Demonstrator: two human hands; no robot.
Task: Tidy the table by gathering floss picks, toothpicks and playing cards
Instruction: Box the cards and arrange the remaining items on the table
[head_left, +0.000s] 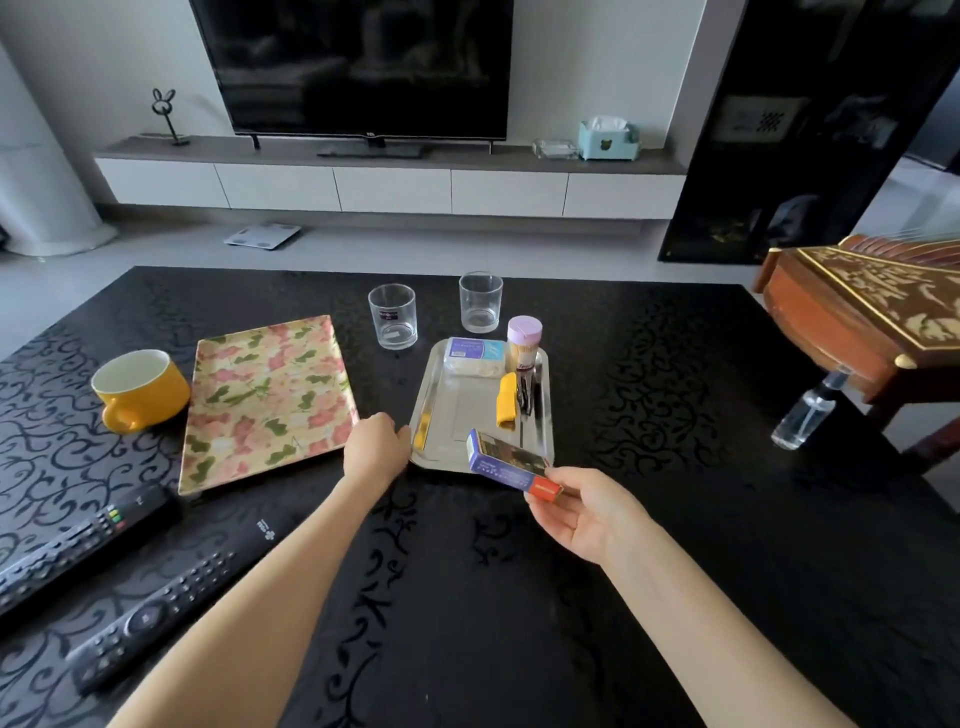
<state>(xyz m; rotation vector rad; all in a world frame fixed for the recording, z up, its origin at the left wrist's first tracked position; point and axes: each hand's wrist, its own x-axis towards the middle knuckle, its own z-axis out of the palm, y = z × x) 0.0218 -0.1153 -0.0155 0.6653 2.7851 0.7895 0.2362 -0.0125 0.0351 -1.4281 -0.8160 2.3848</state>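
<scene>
Tabletop (675, 545): black and glossy, with a darker scrolling vine pattern.
Far middle: two clear drinking glasses, one (392, 317) left of the other (480, 302), standing upright and apart.
Centre: a silver metal tray (540, 441) lying flat, just in front of the glasses.
Left of centre: a flowered rectangular tray (267, 400), close beside the metal one.
Far left: a yellow mug (139, 388), upright, handle toward the viewer, next to the flowered tray.
Near left: two black remote controls, one (85, 540) farther back, one (171, 603) nearer, lying at a slant.
Right edge: a small clear spray bottle (805, 413).
</scene>
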